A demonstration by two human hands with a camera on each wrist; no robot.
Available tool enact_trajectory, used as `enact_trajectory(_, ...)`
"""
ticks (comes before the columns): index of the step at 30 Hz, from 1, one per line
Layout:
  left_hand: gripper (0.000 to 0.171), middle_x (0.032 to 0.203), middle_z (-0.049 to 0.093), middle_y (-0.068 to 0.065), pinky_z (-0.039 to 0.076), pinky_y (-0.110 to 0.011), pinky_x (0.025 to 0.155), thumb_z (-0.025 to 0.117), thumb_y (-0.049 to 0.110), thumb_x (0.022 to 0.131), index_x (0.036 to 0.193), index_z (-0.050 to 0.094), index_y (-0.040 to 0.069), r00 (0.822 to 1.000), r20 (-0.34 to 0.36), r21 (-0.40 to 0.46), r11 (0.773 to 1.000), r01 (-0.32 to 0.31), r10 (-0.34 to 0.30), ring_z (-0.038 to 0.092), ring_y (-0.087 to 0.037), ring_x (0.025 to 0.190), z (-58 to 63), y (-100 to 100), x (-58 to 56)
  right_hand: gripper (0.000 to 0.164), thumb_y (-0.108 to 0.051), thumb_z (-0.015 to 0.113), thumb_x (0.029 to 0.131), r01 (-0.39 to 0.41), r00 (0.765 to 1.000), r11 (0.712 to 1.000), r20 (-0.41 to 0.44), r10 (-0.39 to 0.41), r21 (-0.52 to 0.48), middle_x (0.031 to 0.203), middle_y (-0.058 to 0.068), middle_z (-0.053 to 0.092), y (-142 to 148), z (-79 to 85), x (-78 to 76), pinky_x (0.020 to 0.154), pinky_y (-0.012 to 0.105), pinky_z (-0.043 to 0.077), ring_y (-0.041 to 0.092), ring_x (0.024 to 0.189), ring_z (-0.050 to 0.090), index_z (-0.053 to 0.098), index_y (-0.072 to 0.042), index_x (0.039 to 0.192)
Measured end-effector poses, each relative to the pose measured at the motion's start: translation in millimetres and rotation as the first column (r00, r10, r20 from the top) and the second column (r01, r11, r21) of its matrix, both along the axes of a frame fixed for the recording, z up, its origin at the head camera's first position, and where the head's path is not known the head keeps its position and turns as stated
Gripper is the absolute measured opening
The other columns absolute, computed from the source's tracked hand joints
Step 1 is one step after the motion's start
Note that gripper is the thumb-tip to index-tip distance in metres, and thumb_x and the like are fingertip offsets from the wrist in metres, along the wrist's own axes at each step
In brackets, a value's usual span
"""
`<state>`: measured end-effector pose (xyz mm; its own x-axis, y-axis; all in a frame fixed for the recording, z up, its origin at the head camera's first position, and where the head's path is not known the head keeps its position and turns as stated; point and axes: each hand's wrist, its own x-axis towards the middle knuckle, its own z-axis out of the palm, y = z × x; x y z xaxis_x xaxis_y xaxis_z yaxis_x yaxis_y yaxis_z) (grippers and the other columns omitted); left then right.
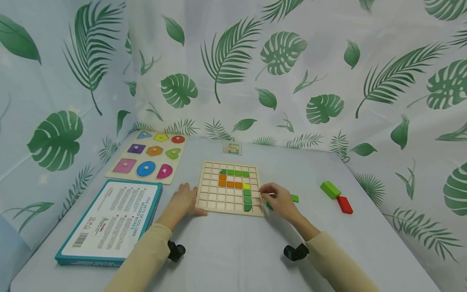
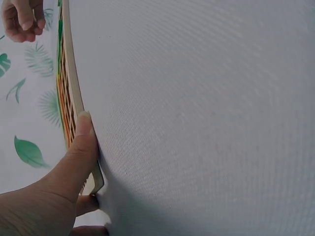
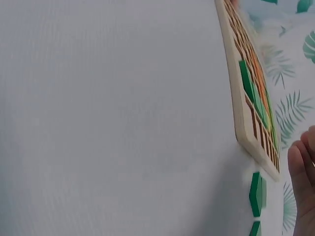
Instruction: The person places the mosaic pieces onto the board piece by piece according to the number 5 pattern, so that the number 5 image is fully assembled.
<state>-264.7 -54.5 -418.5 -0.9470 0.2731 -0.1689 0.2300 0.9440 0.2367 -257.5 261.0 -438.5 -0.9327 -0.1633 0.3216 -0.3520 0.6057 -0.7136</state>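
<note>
A wooden grid board (image 1: 213, 197) with raised dividers lies on the table, some cells filled with green, orange and yellow pieces in a bent path. My left hand (image 1: 184, 200) holds its near left corner, the thumb (image 2: 81, 152) along the near edge and the fingers at the left side. Just off the board's right edge hovers my right hand (image 1: 279, 200), its fingers loosely bent with no piece showing between them. Below that hand lie green pieces (image 3: 256, 194), one of them a bright green block (image 1: 294, 198) partly behind the hand.
On the right sit a light green block (image 1: 330, 190) and a red block (image 1: 344, 205). A knobbed shape puzzle (image 1: 122, 176) and a blue-edged box (image 1: 109, 223) occupy the left. Behind the board lies a small pattern card (image 1: 232, 147), near the leaf-print curtain (image 1: 233, 113).
</note>
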Motion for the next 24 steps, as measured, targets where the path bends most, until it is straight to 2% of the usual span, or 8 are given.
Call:
enact_trajectory(6,0.095,0.137,0.035,-0.034,0.034,-0.053,0.102,0.077,0.053,0.071,0.138,0.042,-0.004,1.000,0.003,-0.005,1.000,-0.006,0.006,0.029,-0.046,0.131,0.2,0.0,-0.2,0.011,-0.004,0.058,0.092,0.078,0.997,0.997,-0.009,-0.078,0.026,0.099,0.007,0.065,16.9,-3.8,-2.7,0.083,0.038,0.052,0.022,0.098,0.061,0.063,-0.004,0.102)
enact_trajectory(13,0.098,0.137,0.035,-0.034,0.034,-0.055,0.100,0.076,0.057,0.070,0.137,0.042,-0.005,0.999,0.027,0.012,0.999,-0.039,0.038,0.031,-0.045,0.128,1.1,4.9,1.7,0.011,-0.004,0.059,0.092,0.105,0.994,0.993,-0.030,-0.104,0.046,0.098,0.007,0.066,31.3,-13.0,-2.3,0.081,0.038,0.052,0.023,0.097,0.062,0.064,-0.004,0.102)
enact_trajectory(18,0.106,0.134,0.036,-0.036,0.037,-0.057,0.096,0.072,0.067,0.065,0.135,0.042,-0.007,0.998,0.013,-0.052,0.997,-0.056,0.057,0.034,-0.046,0.124,-0.8,10.7,1.4,0.011,-0.004,0.058,0.092,0.124,0.992,0.990,-0.016,-0.123,0.068,0.100,0.007,0.065,37.3,-15.0,-2.6,0.082,0.038,0.052,0.023,0.098,0.061,0.064,-0.005,0.102)
enact_trajectory(24,0.105,0.127,0.041,-0.038,0.040,-0.060,0.090,0.070,0.074,0.061,0.123,0.051,-0.009,0.996,-0.013,-0.085,0.993,-0.083,0.083,0.039,-0.048,0.116,-3.1,19.0,-1.2,0.021,0.007,0.053,0.089,0.153,0.988,0.980,-0.019,-0.152,0.129,0.100,0.010,0.065,45.8,-11.9,-0.3,0.081,0.041,0.050,0.025,0.097,0.060,0.063,-0.003,0.104)
